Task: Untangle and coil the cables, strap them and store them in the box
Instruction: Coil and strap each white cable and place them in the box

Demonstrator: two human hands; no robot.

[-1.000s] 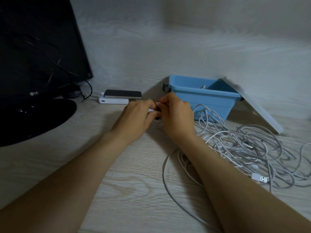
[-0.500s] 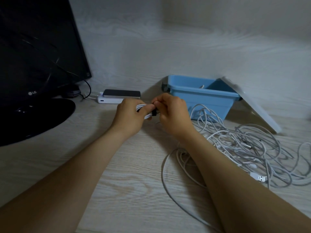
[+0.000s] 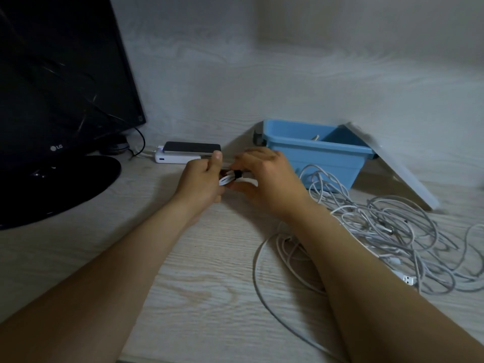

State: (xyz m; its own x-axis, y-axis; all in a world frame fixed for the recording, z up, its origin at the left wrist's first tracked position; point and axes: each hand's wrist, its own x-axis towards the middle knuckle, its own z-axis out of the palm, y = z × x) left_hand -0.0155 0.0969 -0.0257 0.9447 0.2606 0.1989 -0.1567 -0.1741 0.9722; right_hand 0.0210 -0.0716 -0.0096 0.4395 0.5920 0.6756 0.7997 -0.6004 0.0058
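A small coil of white cable (image 3: 227, 180) is held between both hands above the desk, with a black strap (image 3: 237, 174) around its middle. My left hand (image 3: 203, 180) grips the coil's left end, thumb up. My right hand (image 3: 264, 176) pinches the coil at the strap. A tangled heap of white cables (image 3: 387, 231) lies on the desk to the right, partly hidden by my right forearm. The open blue box (image 3: 314, 153) stands just behind my right hand, with a bit of cable showing inside.
The box's white lid (image 3: 392, 163) leans against its right side. A black monitor (image 3: 60, 74) on a round base (image 3: 52, 184) fills the left. A phone on a white power bank (image 3: 183, 153) lies behind my left hand. A USB plug (image 3: 408, 279) lies at the right.
The coil has come into view between the hands, and the black strap now sits around it. Both hands shifted slightly; my left thumb is now raised.
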